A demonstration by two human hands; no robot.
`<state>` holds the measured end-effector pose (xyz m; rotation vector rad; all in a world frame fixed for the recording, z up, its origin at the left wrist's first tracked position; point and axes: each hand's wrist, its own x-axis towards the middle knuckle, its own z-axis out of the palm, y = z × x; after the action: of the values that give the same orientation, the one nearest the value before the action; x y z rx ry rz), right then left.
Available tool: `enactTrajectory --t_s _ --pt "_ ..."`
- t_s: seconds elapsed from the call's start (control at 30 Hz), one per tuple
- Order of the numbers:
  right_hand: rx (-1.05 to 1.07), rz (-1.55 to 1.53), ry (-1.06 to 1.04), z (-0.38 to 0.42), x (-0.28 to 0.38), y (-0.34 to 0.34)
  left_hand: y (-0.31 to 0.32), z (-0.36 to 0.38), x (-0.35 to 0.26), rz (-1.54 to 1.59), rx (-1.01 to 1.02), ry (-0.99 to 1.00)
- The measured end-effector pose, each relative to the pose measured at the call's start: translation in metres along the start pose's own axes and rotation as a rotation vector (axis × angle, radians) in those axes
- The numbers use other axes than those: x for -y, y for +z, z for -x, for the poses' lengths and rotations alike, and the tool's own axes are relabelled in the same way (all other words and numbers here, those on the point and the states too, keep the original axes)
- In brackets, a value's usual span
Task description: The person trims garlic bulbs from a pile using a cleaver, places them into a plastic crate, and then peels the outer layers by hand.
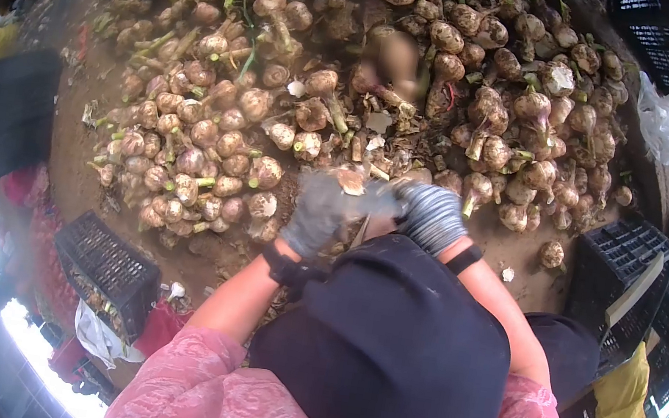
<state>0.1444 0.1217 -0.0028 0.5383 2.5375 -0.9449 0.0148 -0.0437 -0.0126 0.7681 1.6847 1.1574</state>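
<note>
My left hand [319, 211], in a grey glove, is blurred by motion in the middle of the view. A pale brownish garlic bulb [349, 181] shows at its fingertips, seemingly gripped. Close beside it on the right, my right hand [429, 215] wears a grey striped glove with its fingers curled inward; what they hold is hidden. Loose skins and root scraps [378, 142] lie just beyond both hands. A heap of garlic bulbs [207, 140] with cut stems spreads to the left, and another heap of bulbs [531, 151] lies to the right.
A black crate [108, 267] stands at the lower left, with a white bag [101, 334] beside it. Another black crate [621, 266] is at the right. Clear plastic [663, 123] lies at the upper right, and a yellow cloth [620, 403] hangs at the lower right.
</note>
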Motion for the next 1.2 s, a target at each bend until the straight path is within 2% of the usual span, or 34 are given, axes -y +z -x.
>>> enactTrajectory --t_s 0.03,0.07,0.1,0.13,0.17,0.2,0.23,0.27,0.33,0.37,0.43,0.47,0.53,0.57,0.63,0.67,0.73,0.77,0.8,0.83,0.87,0.93,1.0,1.07,1.1,1.13,1.2 --pt "-0.059 -0.04 0.136 0.006 -0.022 0.005 0.002 0.001 -0.027 0.564 -0.127 -0.032" --pt "-0.123 -0.083 0.27 0.012 -0.048 0.01 -0.008 0.009 -0.029 0.445 -0.147 -0.022" --pt "-0.063 -0.007 0.318 0.013 -0.063 0.007 -0.021 0.008 -0.01 0.489 -0.14 -0.145" --pt "0.005 0.068 0.37 0.015 -0.069 0.006 -0.034 0.01 -0.002 0.333 -0.126 -0.193" --pt "-0.037 0.043 0.356 0.017 -0.066 0.006 -0.048 0.011 0.006 0.177 -0.105 -0.24" --pt "-0.096 0.024 0.344 0.016 -0.066 0.001 -0.059 0.003 0.008 -0.116 -0.119 -0.333" --pt "-0.13 -0.009 0.332 0.015 -0.067 0.003 -0.07 0.003 0.006 -0.336 -0.188 -0.379" --pt "-0.157 -0.044 0.307 0.015 -0.063 0.0 -0.083 -0.005 -0.007 -0.81 -0.133 -0.586" --pt "-0.186 -0.043 0.279 0.015 -0.061 0.001 -0.102 0.005 0.032 -1.133 -0.281 -0.542" --pt "-0.196 -0.055 0.269 0.015 -0.06 0.002 -0.102 0.001 0.029 -1.135 -0.286 -0.543" --pt "-0.196 -0.06 0.278 0.016 -0.056 -0.001 -0.098 -0.022 0.019 -1.118 -0.542 -0.259" --pt "-0.192 -0.062 0.289 0.016 -0.055 -0.002 -0.094 -0.036 0.015 -1.117 -0.543 -0.256" --pt "-0.208 -0.067 0.287 0.013 -0.053 -0.004 -0.084 -0.068 0.01 -0.952 -0.34 -0.211" --pt "-0.208 -0.093 0.295 0.013 -0.051 -0.005 -0.078 -0.079 0.019 -0.948 -0.342 -0.212" --pt "-0.218 -0.155 0.289 0.013 -0.047 -0.01 -0.066 -0.101 0.039 -0.952 -0.23 -0.075" --pt "-0.224 -0.154 0.292 0.013 -0.047 -0.008 -0.058 -0.113 0.028 -1.084 -0.179 -0.366" --pt "-0.24 -0.158 0.281 0.01 -0.051 -0.001 -0.053 -0.112 0.038 -1.145 -0.267 0.007" --pt "-0.175 -0.144 0.303 0.009 -0.041 -0.011 -0.05 -0.113 0.024 -1.183 -0.072 -0.198" --pt "-0.214 -0.146 0.223 0.008 -0.032 -0.014 -0.038 -0.105 0.018 -1.204 -0.137 -0.007" --pt "-0.219 -0.145 0.17 0.004 -0.022 -0.016 -0.031 -0.104 0.031 -0.568 -0.079 -0.054" --pt "-0.231 -0.139 0.114 -0.001 -0.013 -0.019 -0.022 -0.101 0.038 -0.504 -0.059 -0.036" --pt "-0.229 -0.154 0.081 -0.013 0.005 -0.026 -0.004 -0.088 0.039 -0.862 -0.041 0.125" --pt "-0.107 -0.08 0.117 -0.023 0.012 -0.033 0.002 -0.08 0.009 -1.126 0.006 0.246" --pt "-0.114 -0.085 0.099 -0.024 0.01 -0.035 -0.001 -0.078 0.007 -1.136 0.016 0.269" --pt "-0.091 -0.082 0.161 -0.025 0.001 -0.028 -0.003 -0.077 -0.001 -1.148 0.022 0.289" --pt "-0.069 -0.079 0.223 -0.022 -0.014 -0.018 -0.006 -0.071 -0.011 -0.571 -0.17 0.147" --pt "0.034 -0.076 0.357 -0.007 -0.035 -0.018 -0.015 -0.065 -0.009 -0.689 -0.344 0.251"
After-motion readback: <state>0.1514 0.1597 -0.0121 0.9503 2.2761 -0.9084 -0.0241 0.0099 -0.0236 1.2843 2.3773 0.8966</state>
